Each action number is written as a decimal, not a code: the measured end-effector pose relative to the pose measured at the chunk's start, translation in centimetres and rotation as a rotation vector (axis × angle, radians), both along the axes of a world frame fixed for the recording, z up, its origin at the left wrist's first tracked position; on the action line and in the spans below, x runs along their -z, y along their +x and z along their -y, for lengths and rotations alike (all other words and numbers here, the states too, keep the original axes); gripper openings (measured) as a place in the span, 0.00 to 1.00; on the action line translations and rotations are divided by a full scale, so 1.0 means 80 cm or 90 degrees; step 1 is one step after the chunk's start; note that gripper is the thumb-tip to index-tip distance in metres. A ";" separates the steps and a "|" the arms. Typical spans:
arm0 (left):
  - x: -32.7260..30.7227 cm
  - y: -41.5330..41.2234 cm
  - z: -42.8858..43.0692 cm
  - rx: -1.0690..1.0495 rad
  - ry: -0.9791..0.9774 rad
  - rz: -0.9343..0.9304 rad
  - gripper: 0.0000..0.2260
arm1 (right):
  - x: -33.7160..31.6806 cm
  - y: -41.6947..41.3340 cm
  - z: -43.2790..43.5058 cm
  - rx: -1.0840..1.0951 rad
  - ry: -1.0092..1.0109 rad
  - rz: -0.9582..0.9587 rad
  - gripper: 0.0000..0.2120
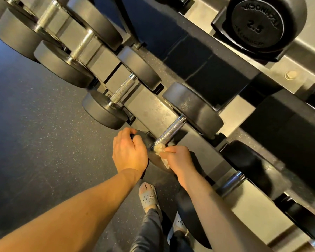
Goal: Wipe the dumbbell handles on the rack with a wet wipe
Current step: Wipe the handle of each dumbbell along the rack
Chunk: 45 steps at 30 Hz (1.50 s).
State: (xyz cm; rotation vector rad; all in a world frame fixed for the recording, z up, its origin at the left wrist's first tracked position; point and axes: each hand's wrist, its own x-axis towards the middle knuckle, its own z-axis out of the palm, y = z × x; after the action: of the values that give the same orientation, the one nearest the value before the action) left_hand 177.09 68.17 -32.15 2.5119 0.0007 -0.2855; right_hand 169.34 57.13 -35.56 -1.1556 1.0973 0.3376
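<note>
Pressure comes from the right hand (pixel 178 159), pinching the wet wipe (pixel 159 149) onto the dumbbell handle (pixel 173 130) at the front edge of the rack (pixel 153 110); the left hand (pixel 129 151) grips the near head (pixel 144 140), seemingly steadying it.

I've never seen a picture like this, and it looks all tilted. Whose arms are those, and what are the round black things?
The camera sits on a person's head and looks down, so you see that person's own arms. The round black things are the ends of dumbbells, weights for exercise, lying on a metal rack. The left hand holds the near end of one dumbbell. The right hand pinches a crumpled wet wipe against its shiny handle to clean it. Below is the person's sandal on the dark floor.
</note>
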 end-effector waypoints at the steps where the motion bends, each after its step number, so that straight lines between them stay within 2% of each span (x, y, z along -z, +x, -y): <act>1: 0.000 0.000 0.000 -0.001 -0.001 0.000 0.12 | -0.003 -0.001 -0.004 0.013 -0.004 0.030 0.02; 3: -0.002 0.000 0.001 -0.002 -0.002 -0.001 0.12 | -0.009 0.009 -0.014 0.047 -0.037 0.067 0.05; 6: -0.002 0.000 0.001 -0.002 -0.003 0.000 0.13 | -0.006 0.029 -0.013 0.112 -0.166 0.053 0.09; 8: -0.001 0.000 0.001 0.001 -0.008 0.002 0.13 | -0.003 0.035 -0.001 0.258 -0.215 0.039 0.08; 9: -0.001 0.000 0.000 0.001 -0.009 0.002 0.13 | 0.000 0.036 0.009 0.352 -0.192 0.050 0.08; 11: -0.002 0.000 0.000 -0.001 -0.007 0.000 0.12 | -0.003 0.040 0.030 0.563 -0.045 0.061 0.05; 13: -0.003 -0.001 0.000 0.001 -0.007 0.000 0.13 | -0.017 0.045 0.037 0.737 0.124 0.049 0.08; 14: -0.003 -0.001 0.000 0.000 -0.010 0.000 0.13 | -0.024 0.048 0.037 0.778 0.179 0.045 0.10; 15: -0.003 -0.001 0.000 0.000 -0.011 -0.001 0.13 | -0.026 0.051 0.039 0.774 0.182 0.033 0.09; 17: -0.004 -0.002 0.000 0.005 -0.009 -0.002 0.12 | -0.012 0.058 0.045 0.636 0.123 -0.017 0.12; 18: -0.005 -0.001 0.000 0.008 -0.007 -0.002 0.12 | -0.005 0.064 0.048 0.640 0.106 -0.059 0.14; 20: -0.005 -0.001 0.001 0.008 -0.009 -0.002 0.11 | 0.003 0.068 0.043 0.555 -0.030 -0.150 0.13; 21: -0.004 -0.001 0.001 0.008 -0.010 -0.003 0.11 | 0.014 0.069 0.043 0.520 -0.076 -0.151 0.13; 23: -0.003 0.000 0.000 0.008 -0.010 -0.002 0.11 | 0.010 0.074 0.045 0.633 0.044 -0.111 0.12; 24: -0.003 0.000 0.000 0.007 -0.009 -0.002 0.12 | -0.001 0.070 0.044 0.667 0.102 -0.035 0.11; 26: -0.003 0.000 0.001 0.005 -0.010 -0.002 0.12 | -0.011 0.061 0.032 0.709 0.195 0.048 0.04; 29: -0.003 0.000 0.000 0.005 -0.008 -0.005 0.11 | -0.022 0.059 0.018 0.623 0.132 0.089 0.05; 31: -0.002 0.001 -0.001 0.009 -0.009 -0.006 0.11 | -0.019 0.055 0.017 0.618 0.142 0.137 0.04; 32: -0.002 0.001 -0.001 0.010 -0.010 -0.005 0.11 | -0.015 0.051 0.019 0.624 0.164 0.164 0.05; 35: -0.003 0.000 0.000 0.005 -0.010 -0.010 0.11 | 0.001 0.047 0.021 0.676 0.219 0.161 0.17; 39: -0.005 0.000 0.000 0.004 -0.012 -0.008 0.11 | 0.004 0.054 0.034 0.747 0.236 0.136 0.13; 42: -0.006 -0.001 0.001 0.003 -0.010 -0.006 0.11 | -0.007 0.056 0.027 0.698 0.095 0.131 0.09; 45: -0.006 0.000 -0.001 0.008 -0.013 -0.004 0.11 | -0.014 0.049 0.009 0.618 -0.071 0.123 0.14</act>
State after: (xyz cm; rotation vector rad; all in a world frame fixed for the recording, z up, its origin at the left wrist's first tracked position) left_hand 177.07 68.24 -31.71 2.4918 -0.0149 -0.2972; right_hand 173.22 56.39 -34.43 -0.6170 1.3751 -0.5840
